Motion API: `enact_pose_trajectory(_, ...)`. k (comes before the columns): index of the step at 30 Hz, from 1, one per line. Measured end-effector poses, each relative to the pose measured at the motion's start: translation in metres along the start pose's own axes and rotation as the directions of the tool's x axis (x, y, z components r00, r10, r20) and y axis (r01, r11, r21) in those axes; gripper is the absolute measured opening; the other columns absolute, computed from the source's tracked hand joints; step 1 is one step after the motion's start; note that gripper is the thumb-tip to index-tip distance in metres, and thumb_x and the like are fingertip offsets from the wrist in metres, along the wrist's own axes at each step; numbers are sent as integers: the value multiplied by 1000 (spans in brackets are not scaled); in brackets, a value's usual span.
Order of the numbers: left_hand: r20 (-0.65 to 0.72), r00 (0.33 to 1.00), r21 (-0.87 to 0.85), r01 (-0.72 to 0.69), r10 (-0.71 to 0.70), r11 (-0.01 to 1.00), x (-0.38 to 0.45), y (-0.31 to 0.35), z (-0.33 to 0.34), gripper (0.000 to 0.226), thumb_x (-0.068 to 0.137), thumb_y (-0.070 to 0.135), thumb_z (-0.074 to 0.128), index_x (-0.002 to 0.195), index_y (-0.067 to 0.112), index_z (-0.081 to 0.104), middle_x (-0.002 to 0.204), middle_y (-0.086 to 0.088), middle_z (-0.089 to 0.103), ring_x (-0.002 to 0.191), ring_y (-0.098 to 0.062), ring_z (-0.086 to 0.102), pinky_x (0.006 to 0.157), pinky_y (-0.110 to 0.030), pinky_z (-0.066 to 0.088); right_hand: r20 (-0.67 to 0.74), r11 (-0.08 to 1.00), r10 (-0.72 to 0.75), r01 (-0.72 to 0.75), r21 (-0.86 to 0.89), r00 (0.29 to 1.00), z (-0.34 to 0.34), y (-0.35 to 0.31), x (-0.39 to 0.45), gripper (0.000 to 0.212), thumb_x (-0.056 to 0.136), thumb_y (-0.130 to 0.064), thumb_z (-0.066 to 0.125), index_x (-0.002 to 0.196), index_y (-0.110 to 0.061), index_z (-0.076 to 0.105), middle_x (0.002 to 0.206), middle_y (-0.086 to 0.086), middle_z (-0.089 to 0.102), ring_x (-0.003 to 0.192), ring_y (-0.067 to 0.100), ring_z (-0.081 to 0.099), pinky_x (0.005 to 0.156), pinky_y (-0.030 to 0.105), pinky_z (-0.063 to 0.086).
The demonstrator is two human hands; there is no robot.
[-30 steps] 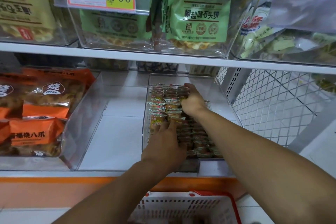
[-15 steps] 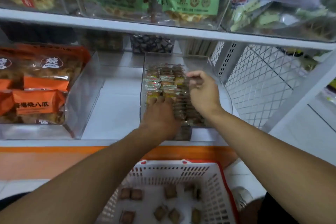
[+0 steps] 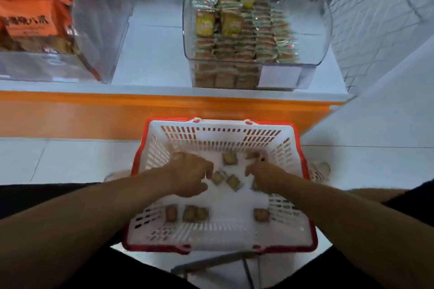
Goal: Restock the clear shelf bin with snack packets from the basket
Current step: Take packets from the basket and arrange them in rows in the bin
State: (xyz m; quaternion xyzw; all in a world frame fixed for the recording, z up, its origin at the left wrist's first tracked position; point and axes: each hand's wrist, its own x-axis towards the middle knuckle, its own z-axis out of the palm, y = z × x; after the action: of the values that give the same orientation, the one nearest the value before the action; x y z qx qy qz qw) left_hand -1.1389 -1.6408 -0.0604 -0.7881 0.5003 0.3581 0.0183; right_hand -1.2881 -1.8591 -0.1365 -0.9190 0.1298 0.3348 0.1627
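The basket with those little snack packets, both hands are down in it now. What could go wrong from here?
The loose packets lie scattered on the white basket floor, so the left hand and right hand might grab unevenly and drop some through blur-fast moves. The clear shelf bin is already stacked high on its left, so added packets could slide or topple the rows.

Your basket (image 3: 291, 138) sits on the floor (image 3: 58, 162) before the shelf (image 3: 152, 54); the bin (image 3: 312, 30) stands on it, bags (image 3: 35, 19) to its left.
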Motion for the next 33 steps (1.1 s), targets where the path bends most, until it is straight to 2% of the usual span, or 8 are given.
enact_pose_trajectory(2,203,972,-20,123,-117,992,11,-25,46,43,95,31,63,136,20,52,137,-9,56,123,-26,54,100,-35,44,140,994,-2,17,-107,990,38,13,1,46,95,-7,53,139,-15,53,141,11,54,130,28,52,105,37,43)
enact_pose_trajectory(5,308,923,20,234,-228,972,21,-60,101,58,94,30,65,147,18,42,146,-11,48,131,-28,51,106,-36,42,242,964,-31,93,-250,970,75,20,6,40,99,-17,50,139,-15,53,138,9,55,125,26,55,102,36,46)
enact_pose_trajectory(9,274,910,175,270,-310,947,33,-84,154,55,96,42,59,140,13,45,138,-15,53,125,-31,54,103,-44,46,283,954,-1,86,-289,959,113,23,16,37,101,-23,44,137,-14,49,130,10,58,117,27,58,95,38,48)
enact_pose_trajectory(16,177,913,293,308,-368,905,49,-90,194,30,98,21,52,124,8,55,128,-14,59,123,-32,51,101,-39,40,366,953,22,92,-290,930,152,33,32,37,102,-24,47,136,-11,45,137,11,45,124,26,48,101,37,42)
enact_pose_trajectory(20,170,915,314,302,-367,900,54,-90,195,29,98,14,51,124,9,62,132,-14,56,128,-32,46,105,-40,37,321,991,-34,73,-112,946,139,23,41,29,100,-39,52,118,-17,56,116,4,56,106,22,57,78,30,42)
enact_pose_trajectory(23,171,930,324,259,-325,910,51,-90,193,33,99,14,46,130,12,57,131,-14,58,125,-33,49,104,-41,38,179,991,-100,81,110,979,123,-3,47,19,91,-30,61,91,-24,43,82,-3,51,77,18,54,57,28,32)
enact_pose_trajectory(29,182,952,35,243,-245,969,57,-95,186,31,97,33,58,122,16,52,117,-11,65,103,-30,64,80,-37,47,123,823,-67,-15,568,990,124,-64,61,44,89,-21,68,68,-23,29,66,-5,34,61,12,36,59,30,32)
enact_pose_trajectory(33,223,934,-204,325,-279,923,66,-99,178,18,85,26,70,92,24,53,96,-1,60,85,-20,56,67,-28,41,137,664,100,-169,728,985,139,-92,78,35,87,-23,75,67,-19,46,63,-6,45,58,6,44,51,18,33)
